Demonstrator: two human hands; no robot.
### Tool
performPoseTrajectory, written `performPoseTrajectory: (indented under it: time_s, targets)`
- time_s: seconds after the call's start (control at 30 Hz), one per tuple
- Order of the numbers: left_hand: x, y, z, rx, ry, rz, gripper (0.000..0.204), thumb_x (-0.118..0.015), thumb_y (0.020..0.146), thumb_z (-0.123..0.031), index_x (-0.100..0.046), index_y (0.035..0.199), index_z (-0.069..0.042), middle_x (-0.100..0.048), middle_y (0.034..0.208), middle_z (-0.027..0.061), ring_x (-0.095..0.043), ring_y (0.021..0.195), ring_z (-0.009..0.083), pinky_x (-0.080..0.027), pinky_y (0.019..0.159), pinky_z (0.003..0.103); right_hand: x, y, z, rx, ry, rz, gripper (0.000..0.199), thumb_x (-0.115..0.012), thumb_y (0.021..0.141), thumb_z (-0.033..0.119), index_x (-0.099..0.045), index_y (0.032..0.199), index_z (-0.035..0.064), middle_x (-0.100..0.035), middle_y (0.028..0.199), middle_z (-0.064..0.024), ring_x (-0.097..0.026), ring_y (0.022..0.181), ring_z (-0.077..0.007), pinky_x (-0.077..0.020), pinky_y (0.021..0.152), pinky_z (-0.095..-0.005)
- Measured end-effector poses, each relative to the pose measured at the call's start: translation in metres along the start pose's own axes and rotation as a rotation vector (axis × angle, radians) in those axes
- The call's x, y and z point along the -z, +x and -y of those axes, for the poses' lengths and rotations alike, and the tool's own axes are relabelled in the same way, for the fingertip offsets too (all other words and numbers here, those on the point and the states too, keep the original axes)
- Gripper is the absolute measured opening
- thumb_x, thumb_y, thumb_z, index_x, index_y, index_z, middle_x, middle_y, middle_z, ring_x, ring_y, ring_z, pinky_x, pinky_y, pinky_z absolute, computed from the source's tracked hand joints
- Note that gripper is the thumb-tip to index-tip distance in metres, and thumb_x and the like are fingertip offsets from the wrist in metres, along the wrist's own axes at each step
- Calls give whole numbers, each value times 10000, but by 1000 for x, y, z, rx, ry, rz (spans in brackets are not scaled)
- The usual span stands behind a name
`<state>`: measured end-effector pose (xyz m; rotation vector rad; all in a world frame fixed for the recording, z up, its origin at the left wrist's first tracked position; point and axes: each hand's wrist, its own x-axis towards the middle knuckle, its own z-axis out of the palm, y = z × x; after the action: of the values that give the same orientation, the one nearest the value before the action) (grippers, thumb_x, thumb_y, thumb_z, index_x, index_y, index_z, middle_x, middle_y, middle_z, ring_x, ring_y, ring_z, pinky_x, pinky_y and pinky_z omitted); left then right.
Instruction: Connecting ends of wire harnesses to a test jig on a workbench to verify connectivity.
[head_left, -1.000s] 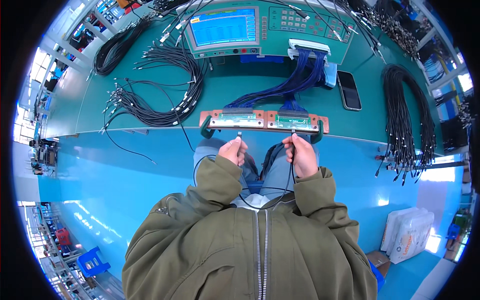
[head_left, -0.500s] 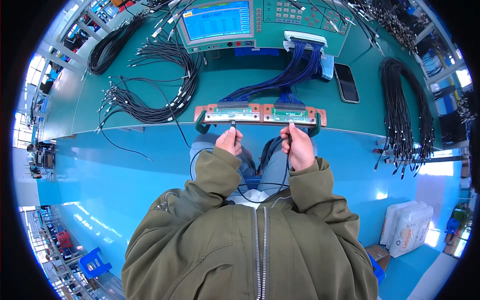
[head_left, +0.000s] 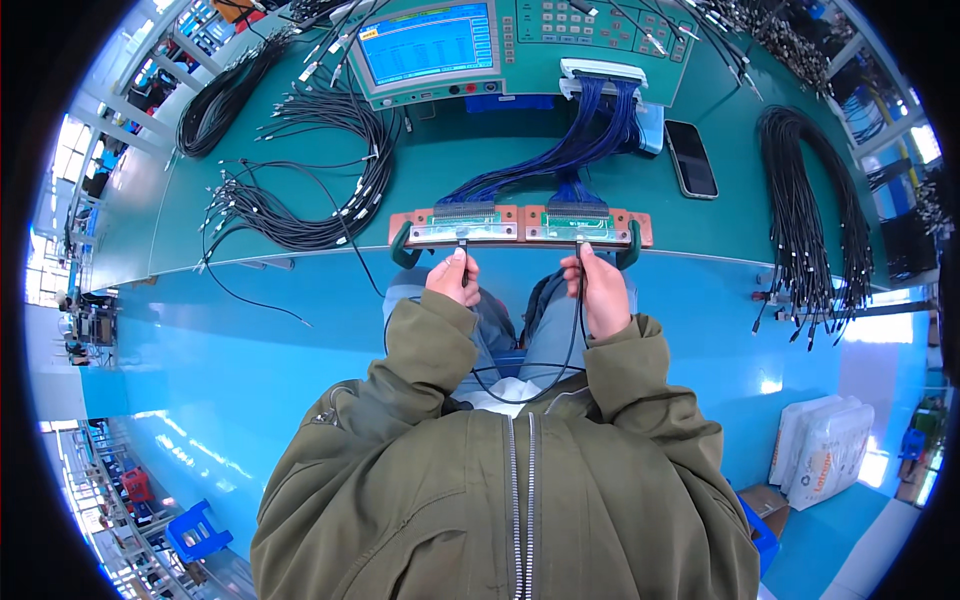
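A black cable (head_left: pixel 526 402) hangs in a loop over my lap, its two ends at the edge of the table. My left hand (head_left: pixel 454 280) pinches one end, whose plug meets the front of the left green circuit board (head_left: pixel 468 232). My right hand (head_left: pixel 606 300) has thumb and fingers around the other end, at the front of the right circuit board (head_left: pixel 572 226). How deep each plug sits is too small to tell. Both boards are mounted on a copper-coloured bar (head_left: pixel 521 224), held by dark green clamps (head_left: pixel 402 245) at its ends. Blue ribbon wires (head_left: pixel 535 168) run from the boards to a tester.
The tester (head_left: pixel 430 55) with its lit screen stands at the back. A coil of black cables (head_left: pixel 375 165) lies left, another bundle (head_left: pixel 205 115) beyond it. A phone (head_left: pixel 692 160) rests right of the wires. More cables (head_left: pixel 800 210) hang over the right table edge.
Both hands stay at the boards. The right fingers have loosened slightly and shifted, showing more of the cable beside them. The view has tilted a little.
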<state>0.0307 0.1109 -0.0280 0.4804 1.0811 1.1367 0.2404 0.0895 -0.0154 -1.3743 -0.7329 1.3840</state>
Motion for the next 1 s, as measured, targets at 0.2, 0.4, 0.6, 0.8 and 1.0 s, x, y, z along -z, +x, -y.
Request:
performPoseTrajectory:
  time_s: [0.2, 0.4, 0.6, 0.8, 1.0]
  targets:
    - [11, 10, -11, 23, 127, 108, 265, -439, 868, -229, -541, 763, -9, -483, 655, 52, -403, 468, 98, -337, 421, 208, 18, -31, -7, 419, -275, -249, 199, -450, 821, 46, -562, 976, -13, -570, 814, -70, -495, 680, -121, -409, 639, -214]
    - [106, -44, -78, -220, 675, -146, 128, -530, 764, -29, -602, 866, -4, -585, 787, 77, -567, 646, 150, -499, 590, 235, 195, -70, -20, 438, -477, -773, 255, -448, 810, 34, -549, 1044, 22, -555, 929, -90, -526, 762, -152, -436, 720, -251]
    - [264, -82, -91, -144, 853, -710, 206, -503, 758, -40, -566, 954, -45, -589, 783, 95, -572, 681, 206, -490, 631, 298, 374, -139, -70, 232, -912, -1134, 229, -494, 794, 85, -583, 1000, 42, -592, 891, -95, -539, 784, -172, -434, 704, -255]
    - [249, -62, -66, 72, 1176, -1037, 283, -461, 800, -315, -554, 979, -117, -588, 851, 91, -546, 777, 192, -425, 674, 311, 347, -140, -39, -101, -1262, -821, 316, -558, 750, 160, -539, 1055, 79, -582, 949, -145, -550, 843, -272, -433, 751, -329]
    - [154, 14, -40, 547, -588, 18, 657, -388, 715, -694, -518, 771, -53, -430, 564, 19, -316, 427, 144, -248, 402, 249, 243, -66, 35, 168, -997, -522, 270, -510, 803, 188, -536, 1024, 34, -578, 919, -109, -543, 773, -222, -435, 716, -294]
